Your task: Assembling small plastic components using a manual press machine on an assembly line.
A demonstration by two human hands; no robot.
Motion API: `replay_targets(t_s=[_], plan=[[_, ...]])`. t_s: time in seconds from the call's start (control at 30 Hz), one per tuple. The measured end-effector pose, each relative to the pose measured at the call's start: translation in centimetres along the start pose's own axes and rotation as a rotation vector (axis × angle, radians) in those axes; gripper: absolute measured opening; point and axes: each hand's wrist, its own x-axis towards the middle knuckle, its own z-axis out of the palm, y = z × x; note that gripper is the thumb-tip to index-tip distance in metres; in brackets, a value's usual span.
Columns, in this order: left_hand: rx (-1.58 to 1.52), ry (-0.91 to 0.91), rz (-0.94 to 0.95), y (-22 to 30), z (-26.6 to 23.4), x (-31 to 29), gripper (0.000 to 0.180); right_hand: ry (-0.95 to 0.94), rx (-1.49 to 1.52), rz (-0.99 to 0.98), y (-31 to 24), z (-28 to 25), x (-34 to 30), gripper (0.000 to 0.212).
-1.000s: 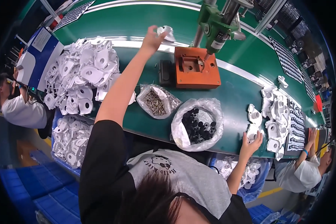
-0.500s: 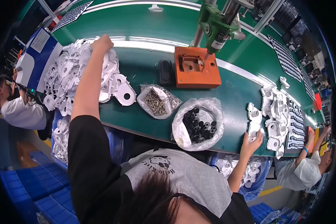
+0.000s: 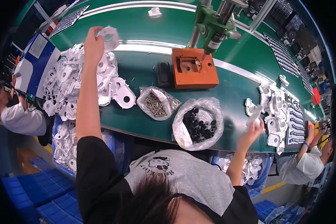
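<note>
At the far left my left hand [image 3: 95, 43] grips a white plastic part [image 3: 109, 39] with a round hole, held up above a heap of similar white parts [image 3: 67, 74]. At the right my right hand [image 3: 252, 133] pinches another white plastic part [image 3: 254, 116], raised off the bench and slightly blurred. Beside it lies a row of white parts [image 3: 275, 112], with one loose white part [image 3: 250, 106] just beyond my fingers. Between my arms are a clear bag of metal pins [image 3: 155, 103] and a clear bag of black plastic pieces [image 3: 199, 125].
An orange fixture block [image 3: 195, 80] stands under a green press [image 3: 212, 31] at the bench's middle, a black box [image 3: 163, 74] beside it. A blue-and-white machine [image 3: 35, 65] is at left. Blue-lined bins [image 3: 119, 147] hang below the edge. Co-workers sit on both sides.
My left hand has lifted a white part up off the heap. My right hand has picked up a white part from the bench and raised it.
</note>
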Motion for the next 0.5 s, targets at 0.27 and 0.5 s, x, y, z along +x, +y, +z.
replay_targets(t_s=[0.27, 0.5], plan=[[-1.565, -0.530, -0.654, 12.2, 5.4, -15.2, 0.023, -0.783, 0.683, 0.183, -6.8, 13.0, -3.0, 0.060], [-1.652, -0.288, -0.666, 14.8, 8.8, -20.6, 0.058, -0.938, 0.601, 0.212, -8.3, 16.5, -6.3, 0.057]])
